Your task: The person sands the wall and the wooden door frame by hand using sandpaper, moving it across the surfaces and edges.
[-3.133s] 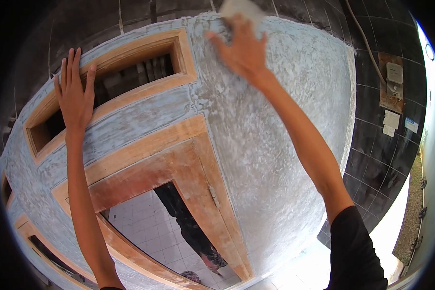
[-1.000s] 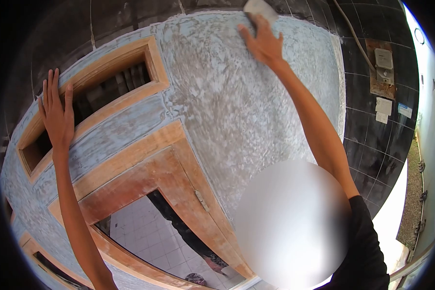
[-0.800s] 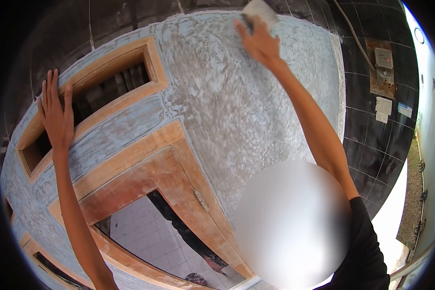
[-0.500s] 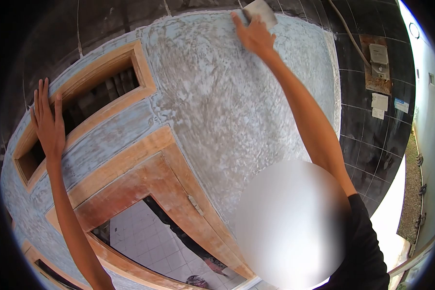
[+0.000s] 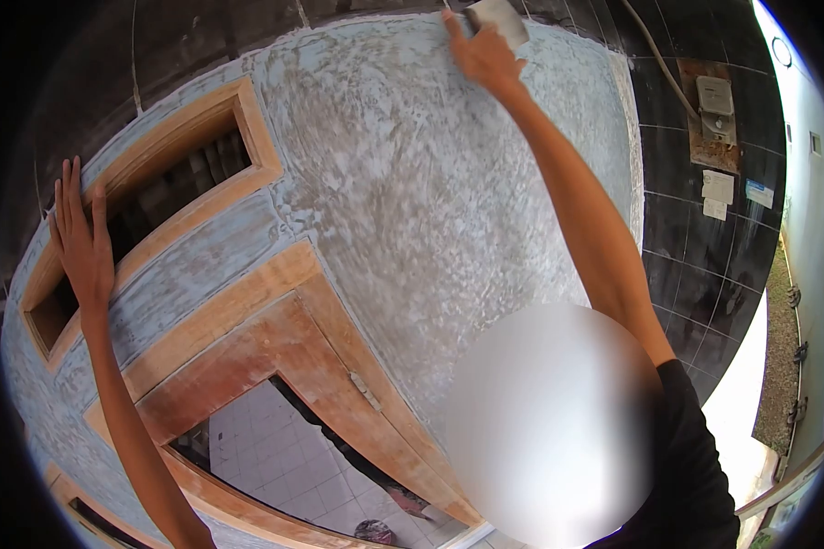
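Up at the top edge of the patchy grey-blue wall (image 5: 384, 156), my right hand (image 5: 490, 59) is closed around a putty knife (image 5: 502, 20). Its wide, flat grey blade lies against the wall beside the dark tiles; the handle is mostly hidden by my fingers. My left hand (image 5: 84, 242) is open, fingers stretched upward, resting at the wooden frame (image 5: 265, 137) of a narrow vent opening. Nothing is in that hand.
Below the vent is a wooden door frame (image 5: 284, 265) with a reddish door and a glass pane (image 5: 284, 457). Dark tiles (image 5: 677, 220) border the wall, with an electric meter (image 5: 715, 95) and paper labels (image 5: 717, 188). A blurred round patch covers the lower middle.
My right hand and the putty knife have shifted slightly up along the wall's top edge. The view has turned a little, so my left hand appears slightly lower and further left.
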Available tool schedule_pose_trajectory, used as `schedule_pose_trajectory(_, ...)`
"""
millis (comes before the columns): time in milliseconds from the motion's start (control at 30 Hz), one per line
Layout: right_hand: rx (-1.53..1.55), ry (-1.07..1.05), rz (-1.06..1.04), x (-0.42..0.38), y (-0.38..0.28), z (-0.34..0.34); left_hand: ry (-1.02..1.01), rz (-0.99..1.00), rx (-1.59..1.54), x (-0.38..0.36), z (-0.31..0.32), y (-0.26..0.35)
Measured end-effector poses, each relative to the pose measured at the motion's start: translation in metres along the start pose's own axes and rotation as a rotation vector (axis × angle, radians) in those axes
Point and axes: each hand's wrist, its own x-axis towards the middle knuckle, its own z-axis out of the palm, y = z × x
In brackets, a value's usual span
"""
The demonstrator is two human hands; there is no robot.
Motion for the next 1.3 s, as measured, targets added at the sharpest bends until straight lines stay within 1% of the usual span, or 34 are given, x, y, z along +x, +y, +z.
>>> schedule_pose_trajectory(33,0.003,-0.002,-0.001,0.003,0.004,0.000,-0.001,0.000,0.003,0.000,-0.001,-0.001)
schedule_pose_trajectory(100,0.093,-0.054,-0.108,0.005,0.006,-0.005,-0.007,-0.009,-0.008,0.000,-0.002,0.001)
schedule_pose_trajectory(133,0.089,-0.052,-0.105,-0.010,0.002,-0.007,-0.007,-0.008,-0.014,0.000,-0.001,0.002)
schedule_pose_trajectory(200,-0.019,-0.143,-0.099,-0.057,-0.017,-0.007,0.003,-0.005,-0.004,0.001,-0.001,0.001)
schedule_pose_trajectory(233,-0.024,-0.139,-0.102,-0.071,-0.018,-0.005,0.006,-0.009,-0.007,0.001,-0.002,0.001)
schedule_pose_trajectory(300,-0.004,-0.072,-0.285,-0.084,-0.014,-0.001,-0.003,-0.004,-0.003,0.001,-0.001,0.000)
schedule_pose_trajectory(333,-0.007,-0.071,-0.278,-0.077,-0.011,-0.001,-0.004,0.000,-0.009,0.001,0.001,0.001)
schedule_pose_trajectory(400,-0.065,-0.015,-0.134,-0.039,-0.011,-0.001,0.007,0.005,0.005,0.000,0.002,-0.002)
schedule_pose_trajectory(467,-0.054,-0.006,-0.097,-0.002,-0.001,-0.003,0.001,0.005,0.000,0.000,0.001,-0.001)
schedule_pose_trajectory(533,0.012,-0.155,-0.041,0.016,0.000,-0.012,0.000,0.001,-0.001,0.001,-0.002,0.000)
schedule_pose_trajectory(567,-0.045,0.023,-0.125,0.010,0.002,0.000,-0.001,-0.004,-0.008,0.001,-0.003,0.002)
schedule_pose_trajectory(700,-0.024,-0.018,-0.133,-0.056,-0.022,0.005,0.001,0.009,0.007,0.000,0.000,-0.001)
schedule_pose_trajectory(767,0.054,-0.048,-0.298,-0.079,-0.021,0.004,-0.003,0.002,-0.001,0.000,-0.002,-0.001)
schedule_pose_trajectory(800,0.048,-0.045,-0.291,-0.073,-0.017,0.002,-0.008,-0.001,-0.003,0.001,-0.001,0.000)
schedule_pose_trajectory(867,-0.017,0.023,-0.186,-0.041,-0.017,0.004,-0.004,0.002,-0.003,0.001,0.002,-0.002)
schedule_pose_trajectory(900,-0.032,0.000,-0.125,-0.019,-0.009,0.002,-0.004,0.004,0.001,0.000,0.002,-0.004)
schedule_pose_trajectory(1000,-0.007,0.023,-0.066,0.007,-0.002,-0.009,-0.002,-0.001,0.004,0.000,0.001,-0.002)
schedule_pose_trajectory(1100,-0.031,0.023,-0.100,0.004,0.001,0.008,-0.002,-0.004,0.005,0.000,-0.001,0.000)
schedule_pose_trajectory(1133,-0.035,0.025,-0.101,-0.013,-0.005,0.006,0.000,-0.007,0.002,0.000,-0.001,-0.001)
schedule_pose_trajectory(1200,-0.005,-0.080,-0.207,-0.065,-0.017,-0.003,0.011,0.003,0.008,0.000,0.002,-0.001)
schedule_pose_trajectory(1233,-0.009,-0.075,-0.207,-0.065,-0.014,-0.004,0.016,0.001,0.003,0.001,0.002,-0.001)
schedule_pose_trajectory(1300,-0.004,-0.049,-0.311,-0.067,-0.007,-0.002,0.010,0.004,-0.014,0.001,0.001,-0.002)
